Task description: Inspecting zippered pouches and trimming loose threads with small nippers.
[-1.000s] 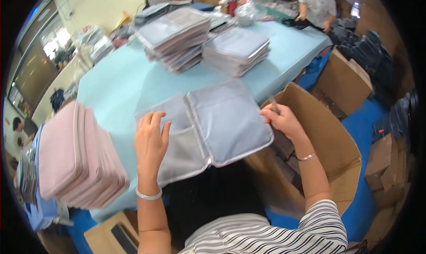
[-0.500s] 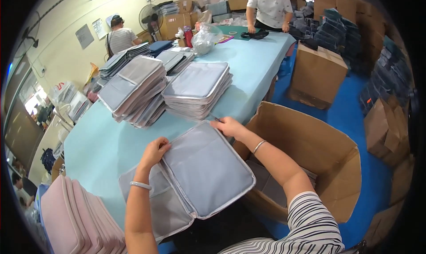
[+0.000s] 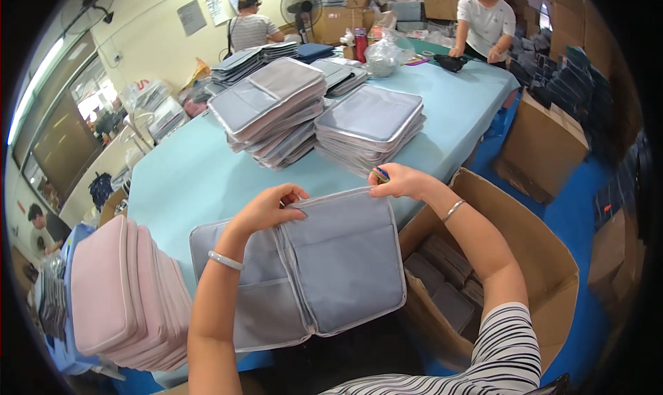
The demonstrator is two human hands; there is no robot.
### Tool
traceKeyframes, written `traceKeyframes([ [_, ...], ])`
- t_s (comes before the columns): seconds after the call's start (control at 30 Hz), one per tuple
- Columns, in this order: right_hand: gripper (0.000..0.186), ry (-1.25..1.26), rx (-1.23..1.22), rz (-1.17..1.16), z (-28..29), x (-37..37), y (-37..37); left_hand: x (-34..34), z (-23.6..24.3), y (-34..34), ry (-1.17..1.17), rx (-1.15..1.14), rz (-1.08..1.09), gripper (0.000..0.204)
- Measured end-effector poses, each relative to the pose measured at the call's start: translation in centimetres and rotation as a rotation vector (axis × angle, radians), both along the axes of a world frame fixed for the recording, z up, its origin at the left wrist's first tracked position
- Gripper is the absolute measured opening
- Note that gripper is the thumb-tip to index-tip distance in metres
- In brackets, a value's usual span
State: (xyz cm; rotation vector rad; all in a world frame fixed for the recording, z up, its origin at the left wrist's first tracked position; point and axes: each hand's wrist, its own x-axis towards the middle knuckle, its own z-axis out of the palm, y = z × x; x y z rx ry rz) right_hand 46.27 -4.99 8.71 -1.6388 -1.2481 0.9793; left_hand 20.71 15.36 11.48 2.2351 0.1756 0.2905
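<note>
A grey fabric zip case [image 3: 349,264] with light piping hangs unfolded like a book before me, its pocketed side facing up. My left hand [image 3: 271,207] grips its top edge beside the fold, thumb against the cloth. At the upper right corner my right hand [image 3: 400,181] pinches the edge. A small tool with dark and yellow-green parts [image 3: 380,176], whose kind I cannot make out, is tucked in that same hand. Behind the case stand two stacks of similar grey cases, a taller one [image 3: 266,98] and a lower one [image 3: 373,115].
Pink padded cases [image 3: 103,284] lean in a row at the left. An open cardboard box [image 3: 532,271] holding grey cases stands at my right, beside the pale blue table [image 3: 176,167]. Across the table a person [image 3: 485,22] stands near a black item [image 3: 450,62]; another person [image 3: 252,29] is farther left.
My view has swung left, so the scene sits farther right. The case is raised more upright, its top edge now nearly level. Both hands still hold it.
</note>
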Motion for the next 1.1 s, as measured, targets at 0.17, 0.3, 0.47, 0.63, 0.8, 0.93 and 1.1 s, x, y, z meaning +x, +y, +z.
traceKeyframes([
  [0.17,0.027,-0.51,0.141,-0.101,2.2,-2.1,-0.3,-0.6,1.4,0.5,0.313,-0.246,0.007,0.026],
  [0.3,0.03,-0.705,0.143,-0.172,2.3,-3.1,-0.5,-0.9,0.7,0.8,0.287,-0.186,-0.031,0.019],
  [0.47,0.031,-0.996,0.341,-0.173,0.2,-3.1,-0.8,-0.1,0.1,0.0,0.233,0.121,-0.022,0.015],
  [0.63,0.031,-1.012,0.37,-0.185,-0.7,-3.2,-0.6,0.1,-0.7,0.3,0.084,0.359,0.008,0.019],
  [0.8,0.029,-1.005,0.326,-0.217,-1.6,-2.4,0.1,-0.2,-0.3,0.0,0.172,0.087,0.158,0.026],
  [0.93,0.029,-0.99,0.331,-0.265,-2.4,-1.6,-0.1,-0.4,0.7,-0.4,0.274,-0.403,0.026,0.017],
  [1.1,0.029,-0.987,0.366,-0.286,-2.6,-1.5,-0.1,-0.5,0.1,-0.2,0.313,-0.394,0.008,0.016],
])
